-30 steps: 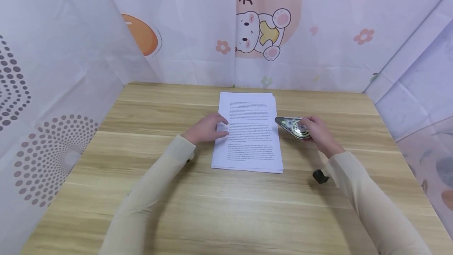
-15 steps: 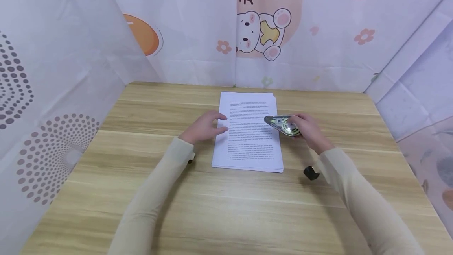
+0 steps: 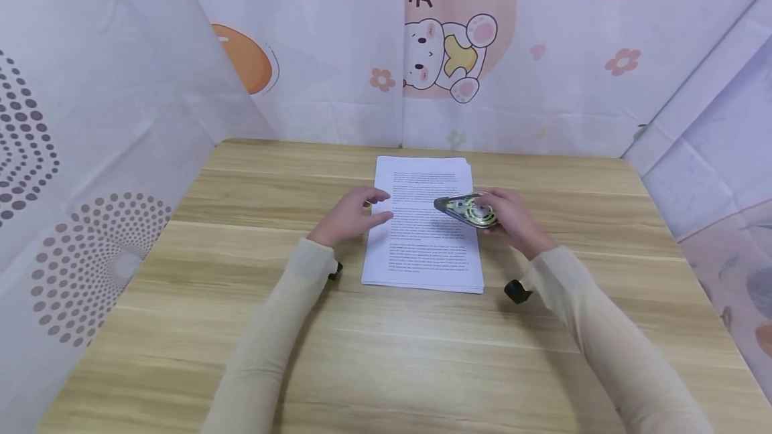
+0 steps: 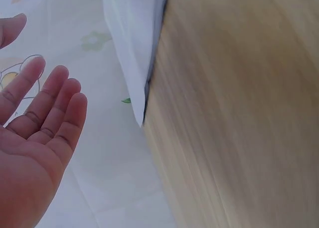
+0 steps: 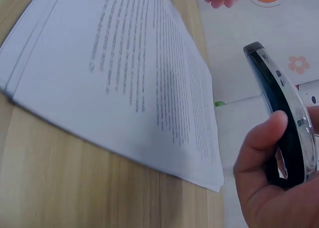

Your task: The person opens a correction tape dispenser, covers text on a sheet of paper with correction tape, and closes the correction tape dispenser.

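A stack of printed paper (image 3: 422, 253) lies on the wooden table, also seen in the right wrist view (image 5: 75, 103). My right hand (image 3: 512, 220) grips a teardrop-shaped correction tape dispenser (image 3: 467, 210) with a dark tip, held above the right part of the paper with the tip towards the left. In the right wrist view the thumb presses against the dispenser's (image 5: 286, 113) side. My left hand (image 3: 352, 215) is over the paper's left edge, fingers and thumb spread apart, holding nothing. The left wrist view shows that hand (image 4: 37, 138) with its palm bare and fingers relaxed.
The wooden table (image 3: 386, 353) reaches back to a printed curtain (image 3: 338, 86) with fruit and a cartoon bear. More curtain hangs at the left and right sides. A small black piece (image 3: 517, 291) is by the right sleeve cuff.
My right hand has moved left with the dispenser, from beside the paper to above it. The left hand has shifted only slightly, its fingers still apart.
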{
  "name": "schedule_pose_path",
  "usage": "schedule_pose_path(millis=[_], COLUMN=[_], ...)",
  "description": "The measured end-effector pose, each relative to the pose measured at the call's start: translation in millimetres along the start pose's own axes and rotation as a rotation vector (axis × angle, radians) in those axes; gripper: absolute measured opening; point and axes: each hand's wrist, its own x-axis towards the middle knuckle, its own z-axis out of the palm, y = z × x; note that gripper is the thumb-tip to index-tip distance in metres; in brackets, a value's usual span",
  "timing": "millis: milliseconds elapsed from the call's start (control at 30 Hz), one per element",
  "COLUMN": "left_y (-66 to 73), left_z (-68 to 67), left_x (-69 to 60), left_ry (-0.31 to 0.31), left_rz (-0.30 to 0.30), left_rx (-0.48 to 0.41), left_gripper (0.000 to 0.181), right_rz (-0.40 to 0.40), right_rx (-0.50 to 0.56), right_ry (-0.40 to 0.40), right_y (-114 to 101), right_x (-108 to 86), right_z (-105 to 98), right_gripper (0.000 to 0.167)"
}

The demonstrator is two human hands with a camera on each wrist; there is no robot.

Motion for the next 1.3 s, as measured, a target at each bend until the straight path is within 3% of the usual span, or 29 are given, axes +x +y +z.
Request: schedule_pose_path(millis=[333,533,900,1300], left_y=[7.0,9.8,10.8,18.3], left_z=[1.0,3.0,10.3,16.5], left_x=[0.2,-0.1,2.0,3.3], left_ry=[0.012,0.019,0.027,0.014], left_rz=[-0.026,-0.021,0.059,0.083], left_rx=[-0.033,-0.033,-0.052,-0.091], left_gripper=[0.050,0.050,0.049,0.051], right_rz=[0.005,0.017,-0.001,-0.001], right_rx=[0.047,0.062,0.037,0.029], right_ry=[-0.030,-0.050,-0.106,-0.146], right_y=[-6.4,-7.4,-10.7,-13.3], right_x=[2.7,6.5,10.2,11.7], right_z=[12.2,18.9,29.0,35.2], right_gripper=[0.049,0.040,0.047,0.046])
